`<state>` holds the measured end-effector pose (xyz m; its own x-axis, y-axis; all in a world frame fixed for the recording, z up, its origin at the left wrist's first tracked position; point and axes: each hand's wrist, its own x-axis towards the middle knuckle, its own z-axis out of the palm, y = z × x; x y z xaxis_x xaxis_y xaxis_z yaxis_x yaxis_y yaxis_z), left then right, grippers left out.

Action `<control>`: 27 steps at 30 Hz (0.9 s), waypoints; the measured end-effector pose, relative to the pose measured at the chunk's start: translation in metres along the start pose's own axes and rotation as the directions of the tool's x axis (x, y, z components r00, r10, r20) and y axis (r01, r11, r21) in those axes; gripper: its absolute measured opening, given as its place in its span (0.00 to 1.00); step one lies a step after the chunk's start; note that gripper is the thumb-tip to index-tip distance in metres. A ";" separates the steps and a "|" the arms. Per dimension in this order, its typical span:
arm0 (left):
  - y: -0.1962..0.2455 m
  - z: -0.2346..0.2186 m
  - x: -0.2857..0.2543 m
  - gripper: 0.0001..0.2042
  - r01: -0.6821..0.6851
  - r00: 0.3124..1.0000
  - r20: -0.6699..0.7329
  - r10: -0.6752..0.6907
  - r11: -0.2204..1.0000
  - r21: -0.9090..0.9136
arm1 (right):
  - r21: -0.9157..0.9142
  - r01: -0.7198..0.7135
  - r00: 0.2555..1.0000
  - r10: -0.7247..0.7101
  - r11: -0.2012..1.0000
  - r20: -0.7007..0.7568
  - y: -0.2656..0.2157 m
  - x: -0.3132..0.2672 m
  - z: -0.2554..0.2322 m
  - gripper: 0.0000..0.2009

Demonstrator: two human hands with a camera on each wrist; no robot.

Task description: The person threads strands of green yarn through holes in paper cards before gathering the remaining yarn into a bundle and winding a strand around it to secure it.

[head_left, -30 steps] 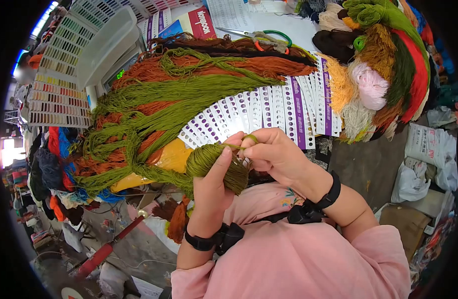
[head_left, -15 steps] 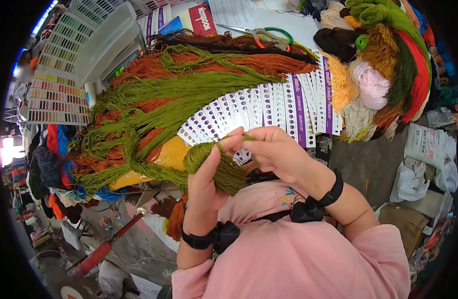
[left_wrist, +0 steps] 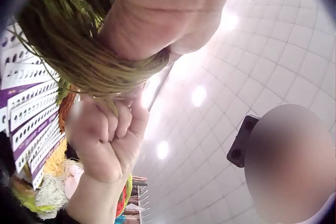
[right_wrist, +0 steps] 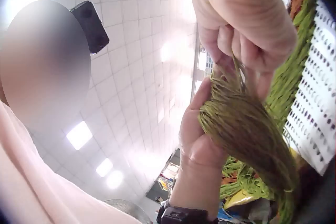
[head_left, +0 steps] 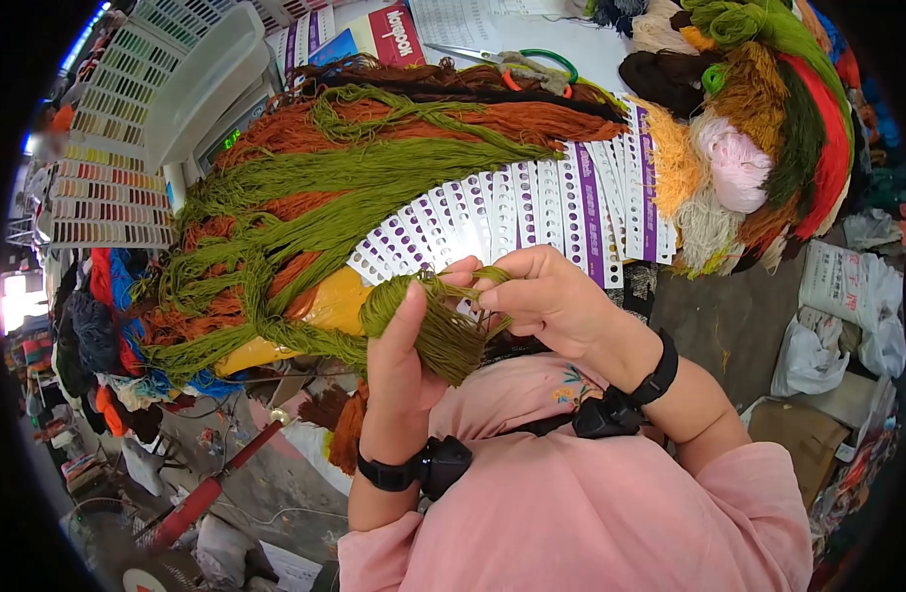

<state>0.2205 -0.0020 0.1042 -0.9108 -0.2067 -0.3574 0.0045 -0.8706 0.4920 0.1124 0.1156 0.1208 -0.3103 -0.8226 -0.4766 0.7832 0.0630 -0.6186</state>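
A folded skein of olive-green thread hangs in my left hand, whose thumb and fingers curl round its upper part. My right hand is at the skein's top, fingers curled, pinching a few green strands between thumb and forefinger. In the left wrist view the skein's loop wraps across the left hand. From the right wrist view, strands gather up into the right fingers and the skein drapes downward. Long green thread lies on the table beyond the left hand.
Rust-orange thread lies under the green. White punched cards fan out just past the hands. Scissors and a notebook lie behind. A scale with a plastic tray stands left; coloured skeins are heaped at right.
My left hand has shifted slightly left with the skein. My right hand has worked at the strands by its top, and a wider green loop now shows between the two hands.
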 end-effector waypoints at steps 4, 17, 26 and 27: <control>-0.004 0.006 0.000 0.13 -0.074 0.992 -0.090 0.094 0.976 0.207 | -0.014 0.011 1.000 -0.011 1.000 -0.010 0.000 0.000 0.001 0.08; -0.003 0.006 0.002 0.12 -0.097 0.984 -0.134 0.114 0.987 0.125 | -0.280 0.077 0.997 -0.078 0.957 0.006 -0.005 0.003 0.014 0.06; -0.001 -0.004 -0.001 0.21 -0.061 0.998 0.031 0.060 0.997 0.039 | 0.223 0.015 0.998 -0.027 0.975 0.052 0.003 0.010 -0.012 0.05; -0.002 -0.003 -0.001 0.20 -0.068 0.998 0.002 0.068 0.998 0.011 | 0.260 -0.012 0.998 -0.004 0.966 0.062 0.003 0.008 -0.011 0.04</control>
<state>0.2228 -0.0011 0.1016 -0.9092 -0.2645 -0.3215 0.0621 -0.8497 0.5236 0.1067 0.1152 0.1080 -0.2797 -0.8564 -0.4340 0.8999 -0.0763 -0.4293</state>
